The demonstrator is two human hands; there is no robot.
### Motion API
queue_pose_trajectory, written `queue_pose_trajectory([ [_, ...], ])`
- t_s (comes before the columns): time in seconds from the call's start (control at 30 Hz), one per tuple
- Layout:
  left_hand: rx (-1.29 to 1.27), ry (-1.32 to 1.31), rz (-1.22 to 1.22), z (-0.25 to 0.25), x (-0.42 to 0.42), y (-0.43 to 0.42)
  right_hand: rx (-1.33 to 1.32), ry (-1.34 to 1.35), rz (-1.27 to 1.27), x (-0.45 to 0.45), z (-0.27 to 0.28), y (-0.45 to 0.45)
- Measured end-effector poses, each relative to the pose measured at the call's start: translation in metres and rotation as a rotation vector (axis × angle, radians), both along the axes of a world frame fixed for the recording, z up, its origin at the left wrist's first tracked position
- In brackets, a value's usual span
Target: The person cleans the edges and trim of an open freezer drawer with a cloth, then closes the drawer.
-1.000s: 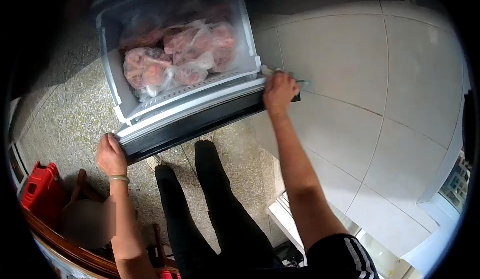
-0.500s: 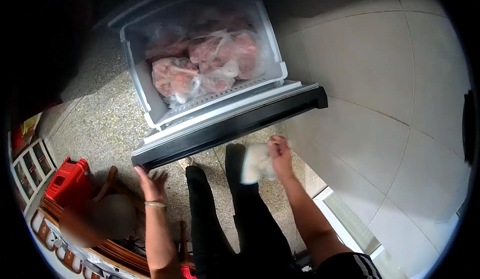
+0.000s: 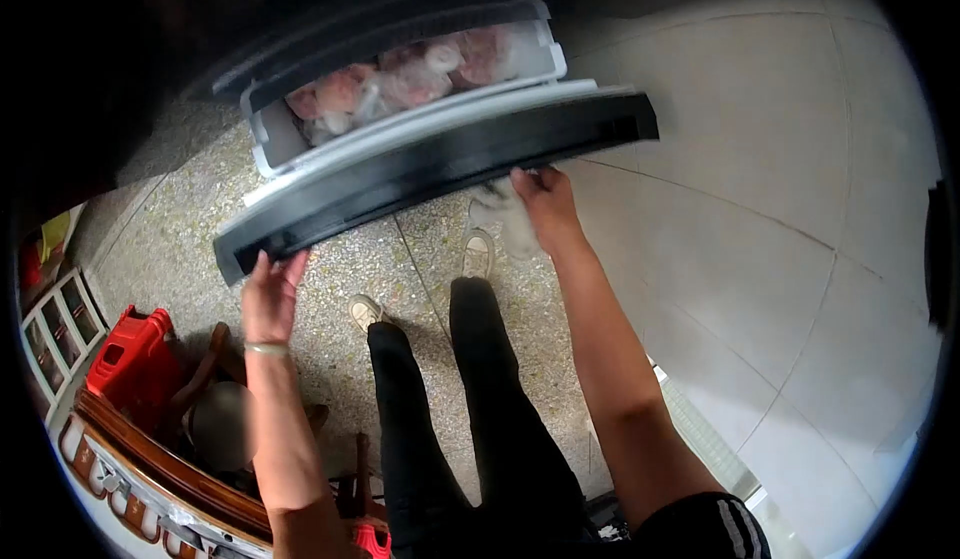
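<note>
A drawer with a black front (image 3: 430,164) and a pale inner bin stands partly out of a dark appliance. Inside it lie clear bags of pinkish-red meat (image 3: 410,77). My left hand (image 3: 272,294) touches the lower left of the drawer front, its fingers apart. At the right part of the front, my right hand (image 3: 545,204) has its fingers bent against the lower edge. A whitish cloth (image 3: 508,221), blurred, hangs beneath that hand and is held in it.
Both my shoes (image 3: 478,255) are on the speckled floor (image 3: 350,269) below the drawer. A pale tiled surface (image 3: 720,189) fills the right. At the lower left are a red plastic object (image 3: 133,359), a wooden-edged piece of furniture and a white rack (image 3: 65,334).
The drawer has moved inward, hiding more of the bagged meat. My right hand left the front's right end, came down with the cloth, then rose to the lower edge. My left hand shifted along it.
</note>
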State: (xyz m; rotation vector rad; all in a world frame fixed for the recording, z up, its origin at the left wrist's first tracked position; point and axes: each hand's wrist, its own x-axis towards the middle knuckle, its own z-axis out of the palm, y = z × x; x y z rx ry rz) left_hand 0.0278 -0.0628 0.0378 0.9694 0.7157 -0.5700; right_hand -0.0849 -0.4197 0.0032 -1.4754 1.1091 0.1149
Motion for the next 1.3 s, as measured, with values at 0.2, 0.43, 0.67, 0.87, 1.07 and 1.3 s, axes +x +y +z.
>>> queue_pose_trajectory([
  [0.2, -0.044, -0.173, 0.060, 0.006, 0.042, -0.018, 0.549, -0.178, -0.283, 0.032, 0.033, -0.008],
  [0.43, 0.186, 0.063, -0.222, -0.006, -0.066, 0.023, 0.657, -0.084, -0.179, -0.055, 0.022, -0.011],
  [0.67, 0.523, 0.396, -0.433, 0.003, -0.232, 0.161, 0.292, 0.101, -0.153, -0.263, 0.021, -0.015],
  [0.87, 0.456, 0.353, -0.847, 0.023, -0.260, 0.315, 0.170, 0.283, -0.511, -0.502, 0.135, 0.068],
  [1.07, 0.513, 0.188, -0.726, 0.115, -0.182, 0.315, -0.341, 0.894, 0.800, -0.656, 0.219, 0.179],
  [1.3, 0.787, -0.032, -0.804, 0.155, -0.203, 0.277, 0.392, 0.215, -0.595, -0.702, 0.269, 0.239],
])
